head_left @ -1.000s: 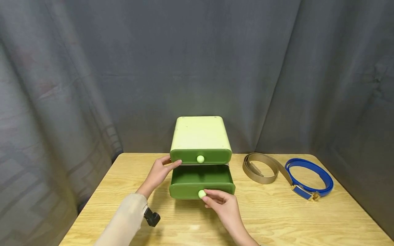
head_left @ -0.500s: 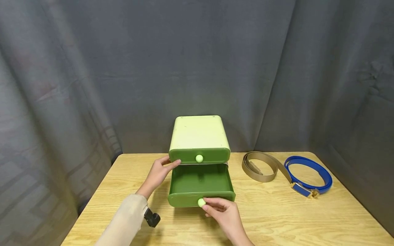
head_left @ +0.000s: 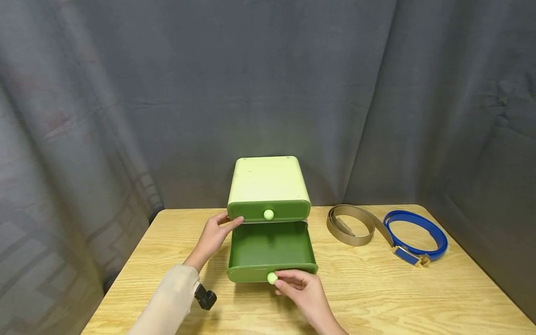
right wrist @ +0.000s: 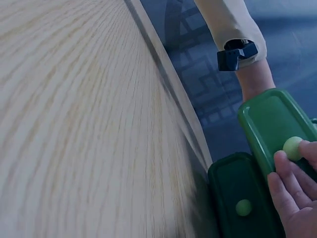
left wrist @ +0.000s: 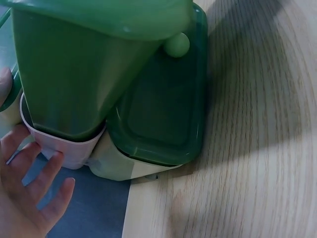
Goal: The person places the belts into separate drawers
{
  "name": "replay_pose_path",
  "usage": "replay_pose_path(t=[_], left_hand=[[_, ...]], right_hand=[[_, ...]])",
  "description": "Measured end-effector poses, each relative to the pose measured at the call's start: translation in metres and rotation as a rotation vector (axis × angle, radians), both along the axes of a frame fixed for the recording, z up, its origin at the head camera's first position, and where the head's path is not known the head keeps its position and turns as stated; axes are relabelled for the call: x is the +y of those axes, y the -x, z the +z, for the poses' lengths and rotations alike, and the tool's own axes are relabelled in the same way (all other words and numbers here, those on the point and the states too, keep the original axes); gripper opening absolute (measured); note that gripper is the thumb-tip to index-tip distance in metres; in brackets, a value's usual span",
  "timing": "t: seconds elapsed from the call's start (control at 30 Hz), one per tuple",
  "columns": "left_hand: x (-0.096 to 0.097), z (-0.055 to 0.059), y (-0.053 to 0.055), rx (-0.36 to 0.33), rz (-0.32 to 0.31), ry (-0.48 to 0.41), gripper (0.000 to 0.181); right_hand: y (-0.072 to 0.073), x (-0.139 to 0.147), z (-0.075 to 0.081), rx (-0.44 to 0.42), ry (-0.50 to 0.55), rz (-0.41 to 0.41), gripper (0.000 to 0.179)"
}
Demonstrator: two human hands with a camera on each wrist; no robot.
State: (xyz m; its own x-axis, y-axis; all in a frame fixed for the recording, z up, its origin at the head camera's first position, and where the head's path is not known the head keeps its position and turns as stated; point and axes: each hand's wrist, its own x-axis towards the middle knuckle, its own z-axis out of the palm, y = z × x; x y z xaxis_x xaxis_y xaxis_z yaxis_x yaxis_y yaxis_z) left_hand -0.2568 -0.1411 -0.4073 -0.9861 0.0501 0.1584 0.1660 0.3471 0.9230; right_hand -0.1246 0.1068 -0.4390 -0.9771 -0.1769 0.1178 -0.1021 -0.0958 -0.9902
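Note:
A small drawer cabinet (head_left: 268, 179) with a pale yellow-green top stands at the table's back. Its dark green top drawer (head_left: 247, 211) is closed. Below it the green middle drawer (head_left: 270, 246) is pulled far out, with nothing visible inside. My right hand (head_left: 303, 291) pinches that drawer's round light-green knob (head_left: 272, 278) between thumb and fingers. With fingers spread along the cabinet's left side, my left hand (head_left: 213, 235) rests its thumb on the top drawer's front edge. The left wrist view shows a closed bottom drawer (left wrist: 158, 109) and a pink middle casing (left wrist: 69, 151).
On the wooden table (head_left: 377, 302), right of the cabinet, lies a coiled tan belt (head_left: 349, 237). A coiled blue belt (head_left: 439, 239) with a gold-edged buckle lies farther right, by the tan belt's end. A grey curtain (head_left: 268, 93) hangs close behind the cabinet.
The middle drawer has come farther out toward me with my right hand on its knob, mostly in the first half second. My left hand has stayed at the cabinet's left side.

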Motion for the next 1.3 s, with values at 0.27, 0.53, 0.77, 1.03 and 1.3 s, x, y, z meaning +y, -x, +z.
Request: replay_pose_path(t=[0.27, 0.53, 0.77, 1.03, 1.3], left_hand=[[-0.003, 0.002, -0.003, 0.002, 0.007, -0.002, 0.056], [-0.003, 0.003, -0.002, 0.011, 0.021, 0.003, 0.053], [-0.002, 0.001, -0.001, 0.014, 0.019, -0.002, 0.053], [0.0, -0.003, 0.0, 0.013, 0.022, -0.01, 0.055], [0.001, -0.003, -0.002, 0.005, 0.021, -0.013, 0.059]], right_hand=[[-0.006, 0.021, 0.002, 0.118, -0.112, -0.001, 0.025], [-0.008, 0.056, 0.009, 0.236, -0.131, -0.099, 0.019], [0.007, 0.087, 0.012, 0.251, -0.183, -0.242, 0.013], [0.038, 0.117, 0.011, 0.273, -0.303, -0.315, 0.016], [0.072, 0.138, 0.0, 0.329, -0.539, -0.479, 0.021]])
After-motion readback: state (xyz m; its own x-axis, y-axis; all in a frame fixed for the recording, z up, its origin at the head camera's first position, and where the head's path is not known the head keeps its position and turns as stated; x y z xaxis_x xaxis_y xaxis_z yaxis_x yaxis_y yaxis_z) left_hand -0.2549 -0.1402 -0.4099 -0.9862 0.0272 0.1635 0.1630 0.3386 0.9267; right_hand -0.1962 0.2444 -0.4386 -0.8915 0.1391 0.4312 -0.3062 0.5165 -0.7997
